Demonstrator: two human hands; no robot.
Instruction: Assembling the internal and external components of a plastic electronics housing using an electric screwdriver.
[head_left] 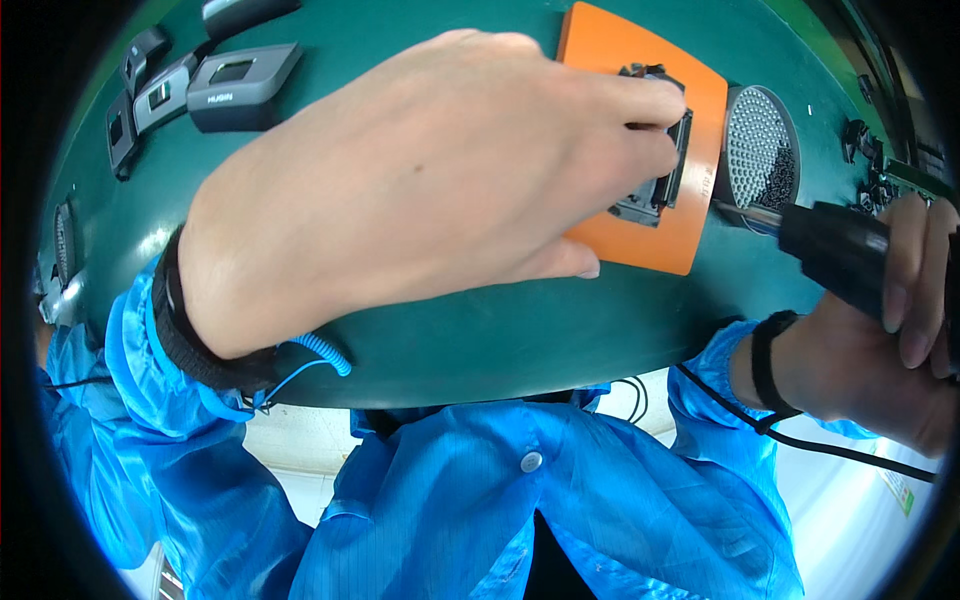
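My left hand (420, 190) reaches across the green table (480, 330), its fingertips pressing on a small black framed part (668, 180) that lies on an orange pad (640, 60). My right hand (880, 340) grips a black electric screwdriver (835, 250) at the right edge; its thin tip points left toward a round tray of small screws (762, 150) beside the pad. Both wrists wear black straps, and a blue coiled cord hangs from the left one.
Several grey and black housings (235, 85) lie at the table's far left. Small dark parts (868, 160) sit at the far right. The table's near edge runs just above my blue coat.
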